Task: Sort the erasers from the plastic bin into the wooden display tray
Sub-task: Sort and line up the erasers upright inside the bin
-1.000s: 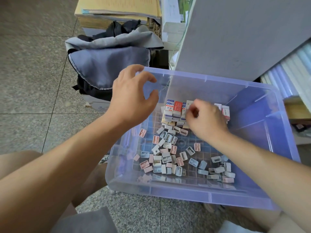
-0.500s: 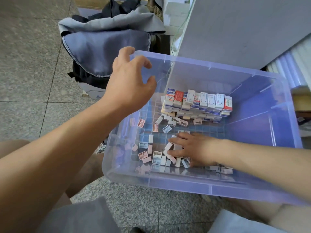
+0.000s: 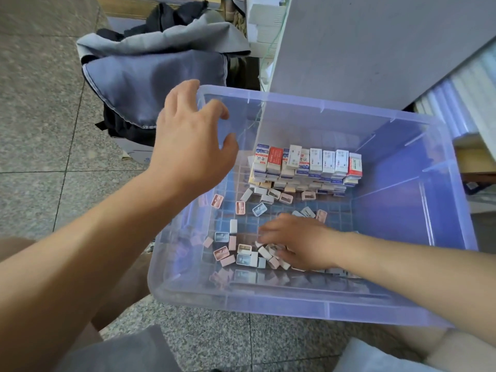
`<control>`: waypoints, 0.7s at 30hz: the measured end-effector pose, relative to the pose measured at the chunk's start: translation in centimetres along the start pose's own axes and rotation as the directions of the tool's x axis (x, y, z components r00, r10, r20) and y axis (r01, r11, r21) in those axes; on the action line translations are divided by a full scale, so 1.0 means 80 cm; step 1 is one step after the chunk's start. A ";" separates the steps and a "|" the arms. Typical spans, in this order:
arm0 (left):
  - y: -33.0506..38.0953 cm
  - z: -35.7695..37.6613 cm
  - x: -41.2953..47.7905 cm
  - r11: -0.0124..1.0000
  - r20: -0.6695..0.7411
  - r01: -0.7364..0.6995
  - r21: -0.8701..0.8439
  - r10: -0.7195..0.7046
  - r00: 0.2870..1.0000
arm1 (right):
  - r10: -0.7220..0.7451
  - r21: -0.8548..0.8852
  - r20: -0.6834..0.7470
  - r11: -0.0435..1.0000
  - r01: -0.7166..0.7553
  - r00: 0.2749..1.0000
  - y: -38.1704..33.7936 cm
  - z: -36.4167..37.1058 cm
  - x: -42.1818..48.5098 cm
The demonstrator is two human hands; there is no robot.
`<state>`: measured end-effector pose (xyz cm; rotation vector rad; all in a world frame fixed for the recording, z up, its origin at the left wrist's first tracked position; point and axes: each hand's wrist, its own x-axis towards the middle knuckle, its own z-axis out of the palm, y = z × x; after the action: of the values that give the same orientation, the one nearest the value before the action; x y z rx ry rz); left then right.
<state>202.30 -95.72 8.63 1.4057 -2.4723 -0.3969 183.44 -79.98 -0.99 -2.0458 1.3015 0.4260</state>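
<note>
Erasers (image 3: 243, 254) lie loose in plastic bin (image 3: 322, 107) under right hand (image 3: 303, 242), perhaps pinched.

This looks like the stock area of a stationery shop. The plastic bin (image 3: 295, 304) sits on a speckled stone-tile floor (image 3: 40, 130) and holds packaged erasers (image 3: 308, 162) stacked in rows by the dozen. Behind the bin stand cardboard cartons (image 3: 126, 6) and small white boxes (image 3: 261, 17); to its right, shelves (image 3: 461, 103) carry plastic-wrapped goods, and a grey cabinet panel (image 3: 362, 49) rises behind its far wall

light: bright, even daylight | shadows: soft | edges: wide-angle bending
</note>
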 end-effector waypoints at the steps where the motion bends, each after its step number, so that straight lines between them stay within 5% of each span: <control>1: 0.002 0.000 -0.003 0.994 -0.021 -0.075 0.076 0.077 0.997 | 0.054 0.033 -0.076 0.998 -0.051 0.996 0.005 -0.003 -0.007; 3: 0.012 -0.006 -0.010 0.958 0.004 -0.249 0.143 0.251 0.968 | 0.228 0.067 -0.118 0.973 -0.221 0.966 0.019 -0.006 -0.022; 5: 0.027 -0.018 -0.019 0.942 0.223 -0.330 0.061 0.309 0.924 | 0.400 0.049 -0.019 0.916 -0.399 0.916 0.033 -0.011 -0.032; 9: 0.057 -0.002 -0.033 0.903 0.726 -0.383 0.194 0.131 0.675 | 0.452 0.073 0.015 0.889 -0.452 0.892 0.047 -0.011 -0.042; 13: 0.060 0.061 -0.035 0.903 0.895 -0.390 0.179 0.015 0.445 | 0.438 0.075 -0.011 0.897 -0.436 0.899 0.044 -0.004 -0.043; 15: 0.058 0.087 -0.038 0.908 0.906 -0.391 0.149 0.033 0.422 | 0.430 0.068 -0.026 0.901 -0.428 0.902 0.044 -0.001 -0.042; 21: 0.057 0.127 -0.045 0.889 0.855 -0.425 0.169 0.082 0.512 | 0.429 0.106 0.002 0.898 -0.427 0.903 0.051 0.002 -0.037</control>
<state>196.78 -89.35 0.52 1.0154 -3.6661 -0.7025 178.50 -79.04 -0.85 -1.6731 1.7560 0.5188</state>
